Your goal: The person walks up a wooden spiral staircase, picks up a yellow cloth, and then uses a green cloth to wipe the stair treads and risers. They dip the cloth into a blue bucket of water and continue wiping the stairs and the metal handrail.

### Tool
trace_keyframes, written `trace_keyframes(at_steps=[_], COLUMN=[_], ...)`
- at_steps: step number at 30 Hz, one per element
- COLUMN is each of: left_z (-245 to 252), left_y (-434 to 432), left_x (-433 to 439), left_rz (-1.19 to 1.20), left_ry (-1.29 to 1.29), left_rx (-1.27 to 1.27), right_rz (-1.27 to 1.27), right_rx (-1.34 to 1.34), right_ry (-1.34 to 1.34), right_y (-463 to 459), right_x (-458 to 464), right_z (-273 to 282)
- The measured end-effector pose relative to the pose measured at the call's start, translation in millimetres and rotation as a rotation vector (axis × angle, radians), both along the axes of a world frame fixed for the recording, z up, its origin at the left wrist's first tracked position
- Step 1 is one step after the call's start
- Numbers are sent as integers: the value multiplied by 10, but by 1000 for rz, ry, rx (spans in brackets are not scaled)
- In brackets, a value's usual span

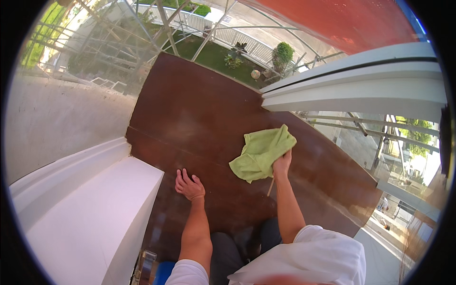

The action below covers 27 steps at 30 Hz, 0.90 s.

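My right hand (283, 164) grips a green cloth (262, 151) and holds it out over the glossy brown floor (192, 117). The fingers are mostly behind the cloth. A thin wooden stick (270, 187) sticks out below the same hand; its upper part is hidden. My left hand (190, 185) is empty over the floor, palm down, its fingers slightly bent and apart. Between the two hands brown floor shows, with a faint line running across it.
A white wall block (96, 210) rises at the left. White beams or mouldings (352, 87) reach in from the upper right. Scaffolding poles (205, 44) stand beyond the floor's far edge, above a garden. Something blue (164, 272) lies at the bottom, near my left arm.
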<state>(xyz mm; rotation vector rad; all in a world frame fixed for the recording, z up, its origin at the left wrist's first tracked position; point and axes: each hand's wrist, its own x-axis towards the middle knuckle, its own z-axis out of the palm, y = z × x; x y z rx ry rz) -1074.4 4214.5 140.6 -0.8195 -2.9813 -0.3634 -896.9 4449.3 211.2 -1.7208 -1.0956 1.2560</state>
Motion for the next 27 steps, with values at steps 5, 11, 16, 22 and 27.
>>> trace_keyframes(at_steps=[5,11,16,22,27], left_z=[17,31,7,7,16], left_y=[18,22,24,0,-6], left_x=[-2,9,-10,4,2], left_rz=[-30,-22,-20,-9,-6], left_ry=[69,58,37,38,36], left_rx=[6,-10,-18,-18,-20], right_rz=[316,429,112,645,573], right_rx=[27,-117,-166,100,69], right_ry=[-660,-730,-346,-829,-915], right_y=[540,642,694,196,348], right_x=[-208,-195,-37,-78,-690], right_z=[-189,-403,-440,-179,-294])
